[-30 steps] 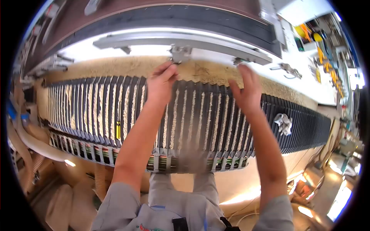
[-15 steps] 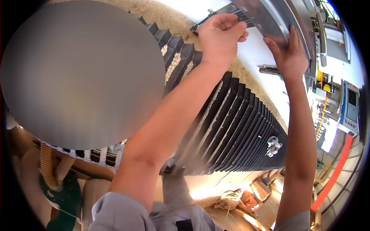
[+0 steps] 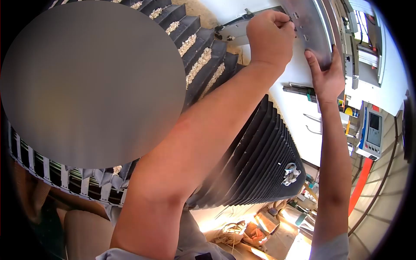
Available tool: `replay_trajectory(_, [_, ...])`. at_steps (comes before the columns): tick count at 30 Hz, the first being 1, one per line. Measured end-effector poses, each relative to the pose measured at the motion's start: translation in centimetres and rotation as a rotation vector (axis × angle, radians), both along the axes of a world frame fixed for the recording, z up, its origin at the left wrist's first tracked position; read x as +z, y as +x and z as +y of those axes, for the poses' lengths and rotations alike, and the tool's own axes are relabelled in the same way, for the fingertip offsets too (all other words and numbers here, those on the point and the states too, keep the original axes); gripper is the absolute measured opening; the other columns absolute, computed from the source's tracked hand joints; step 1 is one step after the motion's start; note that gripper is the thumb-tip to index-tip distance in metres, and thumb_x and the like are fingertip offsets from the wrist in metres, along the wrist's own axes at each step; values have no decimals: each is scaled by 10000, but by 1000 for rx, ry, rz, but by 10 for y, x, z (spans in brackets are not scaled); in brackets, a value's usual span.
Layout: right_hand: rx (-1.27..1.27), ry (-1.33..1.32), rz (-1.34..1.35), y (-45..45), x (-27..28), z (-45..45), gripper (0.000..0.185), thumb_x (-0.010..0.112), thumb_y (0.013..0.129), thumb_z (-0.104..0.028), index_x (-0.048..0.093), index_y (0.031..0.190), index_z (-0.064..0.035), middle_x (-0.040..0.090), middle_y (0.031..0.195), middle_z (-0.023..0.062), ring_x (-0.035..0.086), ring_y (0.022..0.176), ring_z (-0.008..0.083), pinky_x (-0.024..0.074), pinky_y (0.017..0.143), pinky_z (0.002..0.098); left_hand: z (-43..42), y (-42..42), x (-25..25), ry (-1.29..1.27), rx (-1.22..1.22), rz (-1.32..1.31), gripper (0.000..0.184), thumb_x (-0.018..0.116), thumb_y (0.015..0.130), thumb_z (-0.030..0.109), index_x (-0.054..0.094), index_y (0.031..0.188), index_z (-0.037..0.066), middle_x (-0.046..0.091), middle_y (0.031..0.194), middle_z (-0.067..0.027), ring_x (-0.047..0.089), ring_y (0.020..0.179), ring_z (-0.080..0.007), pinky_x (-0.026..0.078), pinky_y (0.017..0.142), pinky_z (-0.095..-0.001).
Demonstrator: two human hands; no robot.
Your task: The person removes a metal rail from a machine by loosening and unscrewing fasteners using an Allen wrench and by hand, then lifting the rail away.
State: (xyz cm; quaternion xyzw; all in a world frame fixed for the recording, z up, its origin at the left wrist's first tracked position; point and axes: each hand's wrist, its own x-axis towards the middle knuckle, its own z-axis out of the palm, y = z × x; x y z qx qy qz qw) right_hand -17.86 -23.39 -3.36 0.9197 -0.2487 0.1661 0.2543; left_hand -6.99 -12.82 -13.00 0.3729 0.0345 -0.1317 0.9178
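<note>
Beyond the black bellows, the right hand clasps the metal beam, thumb set apart from fingers; the left grip is pinched closed beside it, anything held impossible to tell. Steady right-hand support should suit such fingertip work. The bellows' folds hold pale shavings; the cable carrier along its near edge contains cables.

Bellows form the main support, extending on the wearer's side of the left fingers. Pale chips lie in the folds, left of these fingers. A crumpled rag rests on the bellows, well apart from both hands' fingers. A white surface carries a dark bar, just left of the right fingers and nearer the wearer.
</note>
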Motion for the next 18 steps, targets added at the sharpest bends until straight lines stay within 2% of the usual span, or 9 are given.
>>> replay_trajectory(1, [5,-16,3,1,0,2,979,776,746,-703,569,1378,16,711,1180,173,726,966,322,574,821,401,-3,0,-5,22,57,-32,69,705,845,-38,686,906,-65,703,744,-125,679,617,-180,541,588,-300])
replay_trajectory(2, [-30,-40,35,2,0,5,965,831,713,-635,569,1373,20,712,1162,173,725,968,317,577,818,401,-6,0,-9,44,112,-65,67,705,846,-37,687,905,-63,704,744,-126,681,618,-181,540,583,-298])
replay_trajectory(5, [-91,21,112,16,9,20,963,877,674,-562,562,1375,19,712,1125,167,721,964,310,575,816,400,9,11,-15,-140,-126,74,166,696,899,-21,644,1027,-114,702,864,-152,727,715,-209,631,661,-290])
replay_trajectory(6, [-82,57,104,17,7,19,914,894,655,-498,574,1341,14,710,1081,152,715,948,312,576,801,407,14,11,-13,-130,-143,89,140,676,905,-12,655,1008,-105,703,859,-155,732,715,-215,635,673,-293])
replay_trajectory(9, [131,-197,21,29,-9,9,850,880,657,-458,585,1304,7,703,1054,134,711,928,303,578,773,408,16,9,-13,-233,-252,164,159,675,924,12,653,1033,-101,709,884,-156,741,753,-225,642,713,-295])
replay_trajectory(10, [130,-181,28,31,-8,9,786,865,651,-413,597,1272,-12,713,1015,123,716,881,308,581,745,414,17,9,-16,-274,-276,191,166,676,933,27,652,1040,-98,711,906,-157,743,793,-227,641,747,-298])
replay_trajectory(12, [77,-140,56,31,-5,14,751,861,646,-402,617,1243,-18,722,965,114,722,836,309,583,733,411,17,7,-21,-359,-337,243,183,678,952,56,649,1054,-93,715,951,-158,745,874,-230,639,814,-303])
replay_trajectory(16, [87,-64,15,33,-1,13,663,856,641,-388,660,1163,-29,731,865,104,727,755,305,586,711,406,20,11,-31,-584,-479,108,244,715,960,123,656,1090,-74,716,1064,-148,711,1045,-221,592,966,-317])
replay_trajectory(18, [43,-43,47,34,2,17,646,857,642,-395,671,1143,-31,732,855,112,729,753,295,586,709,400,17,10,-27,-578,-514,111,248,723,954,123,660,1101,-66,718,1071,-142,712,1042,-218,588,969,-309])
